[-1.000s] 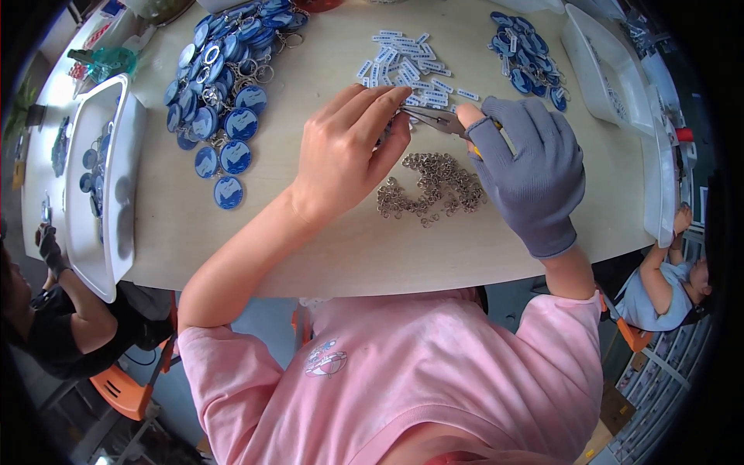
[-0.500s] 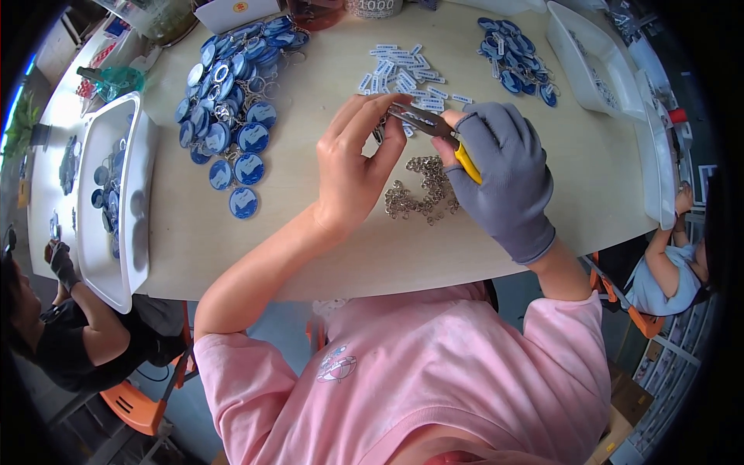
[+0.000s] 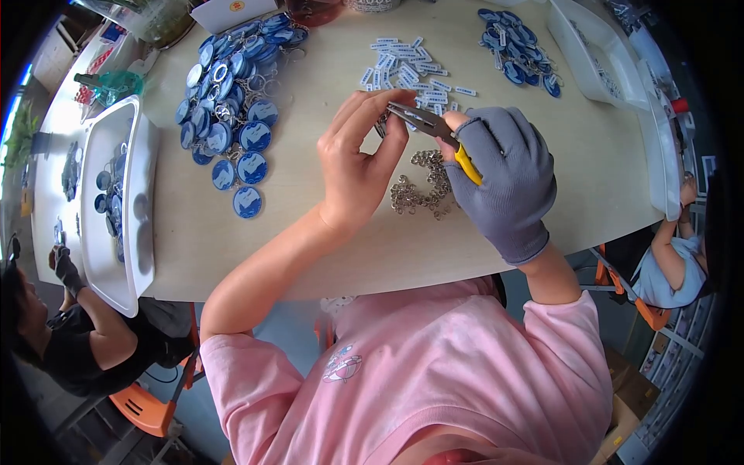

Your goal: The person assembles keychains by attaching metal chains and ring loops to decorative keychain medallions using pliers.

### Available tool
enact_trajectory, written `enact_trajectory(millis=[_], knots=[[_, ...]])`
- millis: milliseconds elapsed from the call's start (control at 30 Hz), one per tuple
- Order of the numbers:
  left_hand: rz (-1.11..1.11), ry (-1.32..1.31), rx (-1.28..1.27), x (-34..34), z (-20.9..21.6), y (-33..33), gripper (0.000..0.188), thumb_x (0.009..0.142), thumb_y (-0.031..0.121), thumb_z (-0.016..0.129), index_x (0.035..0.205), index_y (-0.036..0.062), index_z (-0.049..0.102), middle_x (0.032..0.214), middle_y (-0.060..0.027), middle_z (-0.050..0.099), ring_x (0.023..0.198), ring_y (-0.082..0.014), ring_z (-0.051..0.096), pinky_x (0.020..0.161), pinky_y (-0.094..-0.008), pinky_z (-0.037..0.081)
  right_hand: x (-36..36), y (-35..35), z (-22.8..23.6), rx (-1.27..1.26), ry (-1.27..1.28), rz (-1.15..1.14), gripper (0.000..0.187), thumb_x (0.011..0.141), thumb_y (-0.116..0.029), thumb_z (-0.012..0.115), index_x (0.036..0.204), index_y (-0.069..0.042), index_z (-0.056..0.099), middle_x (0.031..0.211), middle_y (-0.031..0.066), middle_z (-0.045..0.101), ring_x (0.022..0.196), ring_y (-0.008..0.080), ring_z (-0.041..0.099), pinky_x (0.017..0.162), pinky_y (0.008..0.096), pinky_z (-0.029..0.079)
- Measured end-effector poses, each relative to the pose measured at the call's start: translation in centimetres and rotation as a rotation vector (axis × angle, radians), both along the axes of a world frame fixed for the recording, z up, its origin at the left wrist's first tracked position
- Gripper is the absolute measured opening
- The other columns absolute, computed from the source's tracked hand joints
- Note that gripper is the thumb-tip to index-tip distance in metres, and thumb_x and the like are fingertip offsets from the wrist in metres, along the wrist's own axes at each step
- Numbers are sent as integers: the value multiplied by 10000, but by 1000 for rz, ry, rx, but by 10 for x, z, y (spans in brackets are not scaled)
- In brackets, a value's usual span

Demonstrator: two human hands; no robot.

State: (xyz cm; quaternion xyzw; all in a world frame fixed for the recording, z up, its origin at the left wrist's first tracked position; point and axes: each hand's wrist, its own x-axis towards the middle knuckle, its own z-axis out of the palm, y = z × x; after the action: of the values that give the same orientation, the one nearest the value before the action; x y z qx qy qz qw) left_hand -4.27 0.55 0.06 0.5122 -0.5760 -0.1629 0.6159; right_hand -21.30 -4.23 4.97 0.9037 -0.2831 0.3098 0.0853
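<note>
Needle-nose pliers [image 3: 422, 120] with yellow handles are gripped in my right hand [image 3: 504, 178], which wears a grey fingerless glove. The jaws reach to the fingertips of my bare left hand [image 3: 358, 155]. Thumb and fingers of that hand pinch a small metal piece, mostly hidden; its kind does not show. Below the pliers, a pile of small metal rings and chain pieces [image 3: 425, 186] lies on the table. Just beyond my hands are several small white printed tags [image 3: 403, 66]. Left of my left hand spreads a heap of round blue keychains [image 3: 221, 116].
More blue keychains [image 3: 518, 50] lie at the far right, beside a white tray [image 3: 554, 31] of small parts. A white bin [image 3: 145, 201] with round pieces stands at the left. Co-workers sit on both sides; a gloved hand [image 3: 66, 267] shows at left.
The view has shifted slightly. My hands keep nearly the same pose, with the plier jaws still at my left fingertips.
</note>
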Motion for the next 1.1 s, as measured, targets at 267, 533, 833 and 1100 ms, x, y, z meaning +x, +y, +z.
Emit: enact_trajectory(millis=[267,533,833,1100], knots=[[-139,84,92,4,4,3,240,922,-63,518,1128,-68,641,964,-78,645,859,-110,571,807,-243,472,-6,-3,11,-46,65,7,331,671,-176,737,991,-135,663,850,29,578,778,212,585,621,360,472],[-63,2,-21,-1,-5,-2,249,900,-83,530,1119,-70,646,989,-94,665,879,-125,580,818,-257,470,0,9,6,83,97,-93,270,727,-228,732,943,-118,613,828,38,531,775,224,568,634,369,470],[-107,-23,56,5,-2,1,275,877,-106,522,1122,-70,642,1022,-105,676,927,-145,596,843,-272,475,-6,6,10,79,111,-34,247,758,-246,724,894,-103,575,803,52,530,729,226,577,574,371,476],[-152,4,-39,3,-4,-4,260,806,-92,587,1034,-16,687,872,-111,679,767,-215,623,719,-310,502,-16,2,18,73,180,-25,245,717,-202,739,886,-125,579,807,38,534,728,222,591,562,364,484]])
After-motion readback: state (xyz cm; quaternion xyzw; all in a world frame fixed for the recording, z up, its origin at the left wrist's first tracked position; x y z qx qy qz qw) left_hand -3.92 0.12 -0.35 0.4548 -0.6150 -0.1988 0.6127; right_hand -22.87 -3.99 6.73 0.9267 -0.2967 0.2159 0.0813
